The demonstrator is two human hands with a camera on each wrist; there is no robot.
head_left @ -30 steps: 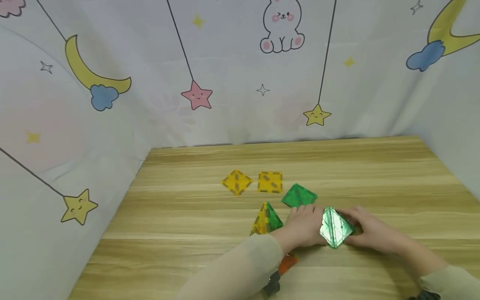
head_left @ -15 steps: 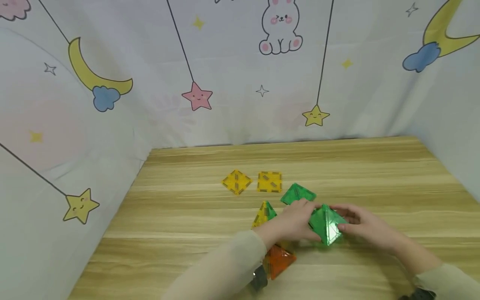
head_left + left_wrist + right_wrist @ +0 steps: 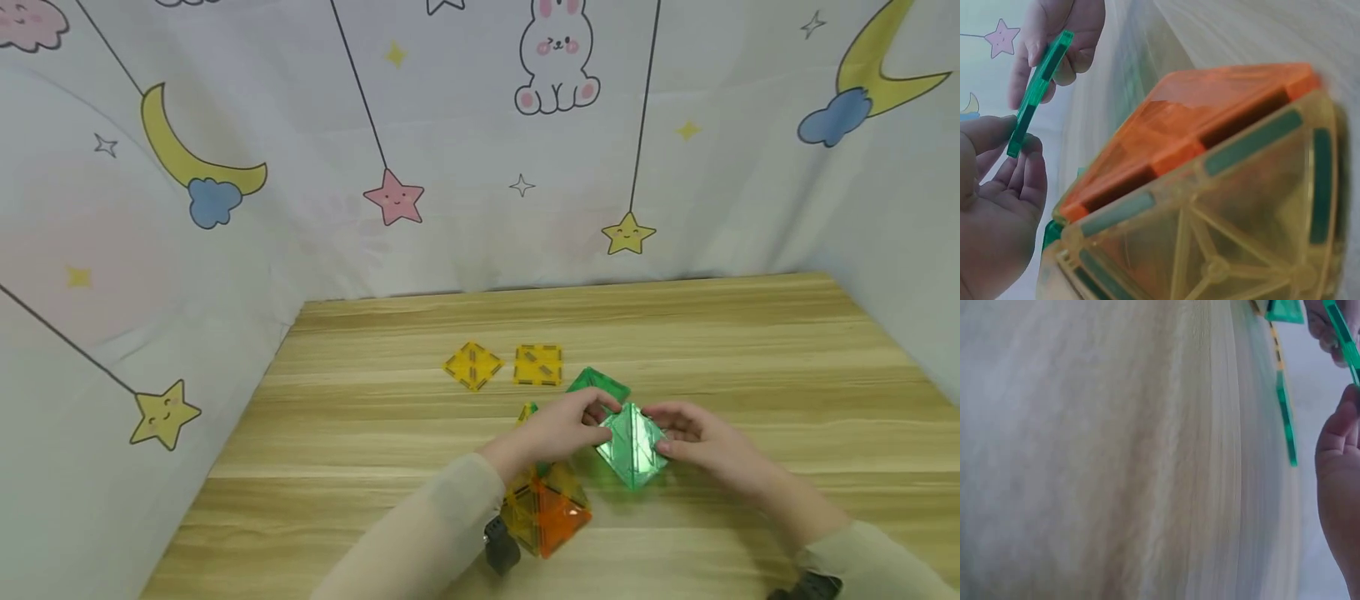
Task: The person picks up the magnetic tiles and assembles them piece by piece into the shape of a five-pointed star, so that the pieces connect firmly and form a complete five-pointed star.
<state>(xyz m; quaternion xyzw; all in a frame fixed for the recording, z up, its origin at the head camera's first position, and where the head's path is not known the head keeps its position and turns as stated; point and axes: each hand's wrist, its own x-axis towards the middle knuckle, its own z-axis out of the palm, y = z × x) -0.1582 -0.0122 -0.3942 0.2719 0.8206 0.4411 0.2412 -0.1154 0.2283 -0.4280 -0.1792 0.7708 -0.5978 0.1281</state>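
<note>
A green pair of triangular magnetic tiles [image 3: 633,457], joined into a diamond with a ridge down the middle, is held up above the table between both hands. My left hand [image 3: 558,427] pinches its left corner between thumb and fingers. At the right corner, my right hand [image 3: 712,446] grips it the same way. The left wrist view shows the green tiles [image 3: 1038,94] nearly edge-on. Below my left forearm stands a structure of yellow, green and orange magnetic tiles [image 3: 562,518], partly hidden by the arm. Its orange and yellow faces fill much of the left wrist view.
Another green tile pair [image 3: 609,386] lies flat just behind my left hand. Further back lie a yellow diamond of tiles [image 3: 473,365] and a yellow square of tiles [image 3: 537,365]. A white patterned curtain [image 3: 480,150] rises behind the wooden table [image 3: 337,433].
Both hands have moved left with the green tiles, which have turned and now show a wide front. My left fingers now pinch their corner. More of the orange and yellow structure shows.
</note>
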